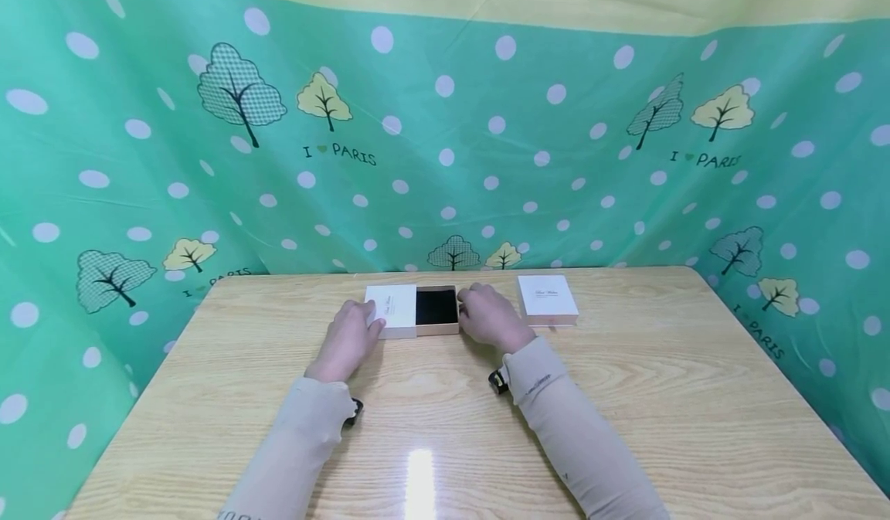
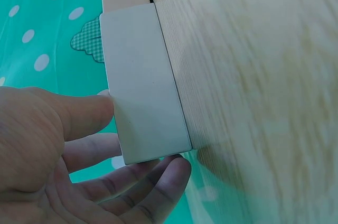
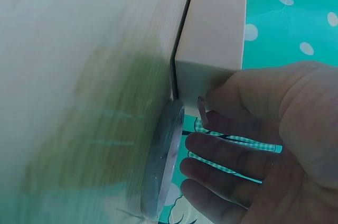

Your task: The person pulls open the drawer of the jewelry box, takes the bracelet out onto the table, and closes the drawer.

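Note:
A white box sleeve [image 1: 392, 309] with small printed lettering lies near the table's back edge. Out of its right side slides a pinkish drawer tray [image 1: 438, 330], pulled partly open, with something flat and black [image 1: 436, 306] inside. My left hand [image 1: 349, 337] grips the sleeve's left end, the thumb on its top edge and the fingers around the end face. At the tray's right end, my right hand [image 1: 490, 317] pinches a small pull tab [image 3: 202, 110] between thumb and forefinger; the other fingers are spread loosely below.
To the right of my right hand stands a second closed box [image 1: 547, 296], white on top with a pinkish front. A green dotted curtain [image 1: 445, 157] hangs behind the wooden table [image 1: 417, 396]. One grey, rounded shape [image 3: 161, 166] shows beside the tray's end.

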The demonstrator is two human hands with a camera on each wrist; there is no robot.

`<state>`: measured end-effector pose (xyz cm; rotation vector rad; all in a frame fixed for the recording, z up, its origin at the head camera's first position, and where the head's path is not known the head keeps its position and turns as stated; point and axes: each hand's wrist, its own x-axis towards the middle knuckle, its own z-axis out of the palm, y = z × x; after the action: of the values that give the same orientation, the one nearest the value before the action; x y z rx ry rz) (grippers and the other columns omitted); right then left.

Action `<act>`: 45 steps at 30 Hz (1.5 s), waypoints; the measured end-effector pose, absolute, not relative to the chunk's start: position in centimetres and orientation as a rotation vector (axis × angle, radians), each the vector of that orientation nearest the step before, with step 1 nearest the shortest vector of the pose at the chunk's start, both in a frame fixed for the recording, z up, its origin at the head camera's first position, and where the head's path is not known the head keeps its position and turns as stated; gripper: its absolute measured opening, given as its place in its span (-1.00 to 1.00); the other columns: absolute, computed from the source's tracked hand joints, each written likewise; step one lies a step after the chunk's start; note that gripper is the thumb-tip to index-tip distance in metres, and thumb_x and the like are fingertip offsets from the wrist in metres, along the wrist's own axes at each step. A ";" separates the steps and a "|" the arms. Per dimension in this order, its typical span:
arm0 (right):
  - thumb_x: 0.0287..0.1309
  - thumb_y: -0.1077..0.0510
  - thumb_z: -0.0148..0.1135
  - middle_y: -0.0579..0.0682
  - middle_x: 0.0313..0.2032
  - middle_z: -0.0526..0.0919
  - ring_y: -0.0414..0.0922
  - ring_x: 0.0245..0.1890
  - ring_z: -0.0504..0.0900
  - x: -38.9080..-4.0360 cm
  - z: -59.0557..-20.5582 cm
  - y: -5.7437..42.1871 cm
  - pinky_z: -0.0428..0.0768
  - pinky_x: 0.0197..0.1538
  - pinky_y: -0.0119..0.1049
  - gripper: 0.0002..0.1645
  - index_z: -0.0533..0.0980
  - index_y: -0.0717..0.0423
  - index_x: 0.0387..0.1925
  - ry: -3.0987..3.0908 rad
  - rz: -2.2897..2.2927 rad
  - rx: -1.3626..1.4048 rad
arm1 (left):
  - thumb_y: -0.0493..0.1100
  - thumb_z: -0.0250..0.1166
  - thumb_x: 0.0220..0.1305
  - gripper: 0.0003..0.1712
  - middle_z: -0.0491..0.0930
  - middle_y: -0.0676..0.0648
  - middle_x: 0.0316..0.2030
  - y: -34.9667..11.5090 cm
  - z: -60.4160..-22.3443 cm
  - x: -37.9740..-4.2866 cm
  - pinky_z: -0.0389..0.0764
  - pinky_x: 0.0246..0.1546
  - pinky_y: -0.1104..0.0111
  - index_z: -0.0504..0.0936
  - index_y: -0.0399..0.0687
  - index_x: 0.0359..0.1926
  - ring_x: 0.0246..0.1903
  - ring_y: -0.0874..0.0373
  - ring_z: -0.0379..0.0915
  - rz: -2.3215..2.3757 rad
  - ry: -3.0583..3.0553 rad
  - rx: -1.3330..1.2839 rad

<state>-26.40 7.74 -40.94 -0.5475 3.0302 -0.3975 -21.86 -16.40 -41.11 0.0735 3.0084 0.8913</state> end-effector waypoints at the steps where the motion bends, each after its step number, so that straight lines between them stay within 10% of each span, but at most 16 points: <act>1: 0.22 0.19 0.09 0.02 -0.21 0.55 -0.07 -0.19 0.49 -26.4 -40.9 7.7 0.57 -0.14 -0.17 -0.68 0.56 0.13 -0.01 3.032 -0.392 -0.548 | -0.14 0.13 0.39 -0.41 0.36 -0.40 0.11 -16.4 -41.1 -21.9 0.37 0.18 -0.02 0.28 -0.43 0.30 0.13 -0.27 0.32 0.891 3.009 0.073; 45: 0.27 0.11 0.08 0.06 -0.09 0.56 -0.01 -0.08 0.50 -25.3 -40.8 6.5 0.53 0.00 -0.15 -0.63 0.53 0.16 0.05 3.047 -0.381 -0.701 | -0.14 0.12 0.40 -0.41 0.36 -0.40 0.10 -16.5 -41.4 -21.8 0.39 0.16 -0.01 0.28 -0.44 0.30 0.13 -0.28 0.33 0.883 3.017 0.077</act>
<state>-25.33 6.48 -40.81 -0.7007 3.0472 -0.3808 -21.84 -16.45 -41.41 0.0774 3.0174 0.8830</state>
